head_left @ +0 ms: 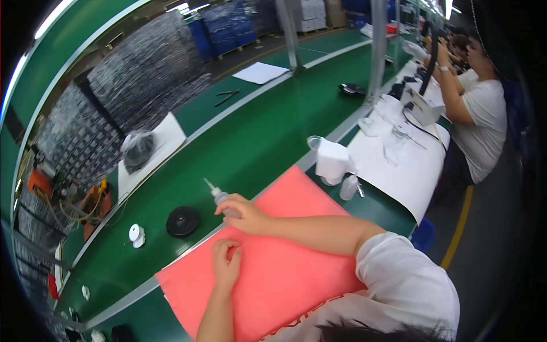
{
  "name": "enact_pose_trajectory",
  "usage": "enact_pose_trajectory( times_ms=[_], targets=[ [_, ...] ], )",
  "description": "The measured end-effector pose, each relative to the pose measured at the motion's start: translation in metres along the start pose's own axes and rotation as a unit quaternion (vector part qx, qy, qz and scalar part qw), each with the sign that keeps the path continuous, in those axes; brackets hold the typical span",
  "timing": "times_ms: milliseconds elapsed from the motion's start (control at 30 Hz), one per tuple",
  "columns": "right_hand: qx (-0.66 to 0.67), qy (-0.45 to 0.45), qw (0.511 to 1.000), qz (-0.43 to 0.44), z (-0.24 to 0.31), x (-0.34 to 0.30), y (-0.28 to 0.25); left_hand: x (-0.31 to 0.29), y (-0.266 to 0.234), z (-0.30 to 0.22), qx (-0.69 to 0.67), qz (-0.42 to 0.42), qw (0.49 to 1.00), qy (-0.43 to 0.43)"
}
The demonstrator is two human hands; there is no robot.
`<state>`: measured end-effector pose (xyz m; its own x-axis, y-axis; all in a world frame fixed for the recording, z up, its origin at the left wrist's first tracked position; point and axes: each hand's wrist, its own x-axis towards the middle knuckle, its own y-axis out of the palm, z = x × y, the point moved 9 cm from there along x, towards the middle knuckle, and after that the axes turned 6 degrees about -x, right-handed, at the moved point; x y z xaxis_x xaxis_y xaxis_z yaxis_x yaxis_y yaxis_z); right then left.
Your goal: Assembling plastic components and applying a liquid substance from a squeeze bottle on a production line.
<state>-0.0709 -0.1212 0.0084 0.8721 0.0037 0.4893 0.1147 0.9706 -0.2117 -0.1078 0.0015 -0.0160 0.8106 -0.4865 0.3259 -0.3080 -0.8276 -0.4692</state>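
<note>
My right hand (pixel 246 215) reaches in from the right, its fingers wrapped round a small squeeze bottle (pixel 219 196). The bottle's long thin nozzle tilts up and left over the green conveyor belt (pixel 256 149). Below it, my left hand (pixel 226 257) rests on the pink sheet (pixel 285 259), loosely curled, with a gap between thumb and fingers and nothing visible in it. On the belt nearby lies a round black part (pixel 182 222), left of my hands and apart from them. Farther left on the belt is a small round white part (pixel 137 235).
A clear cup with a white cloth (pixel 333 159) and a white bottle (pixel 348 187) stand right of the pink sheet. Metal posts (pixel 378 51) rise beside the belt. A co-worker (pixel 481 108) is at the white-covered bench. Beyond the belt lies a dark bag (pixel 138 150).
</note>
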Motion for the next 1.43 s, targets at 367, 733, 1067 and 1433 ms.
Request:
enact_pose_trajectory(
  times_ms=[367, 733, 1067, 1433],
  targets=[
    [0.013, 0.018, 0.999, -0.037, -0.009, 0.004, -0.008, 0.003, -0.002, -0.012, 0.062, 0.013, 0.998, 0.031],
    [0.013, 0.029, 0.998, -0.061, -0.005, 0.003, -0.013, 0.000, -0.003, -0.018, 0.063, 0.009, 0.998, 0.028],
    [-0.098, -0.030, 0.993, -0.067, 0.012, 0.005, -0.018, 0.001, -0.012, -0.005, 0.021, -0.011, 1.000, -0.004],
    [-0.089, -0.025, 0.995, -0.035, 0.004, 0.004, 0.000, -0.005, -0.018, 0.003, -0.001, -0.006, 0.999, -0.037]
  ],
)
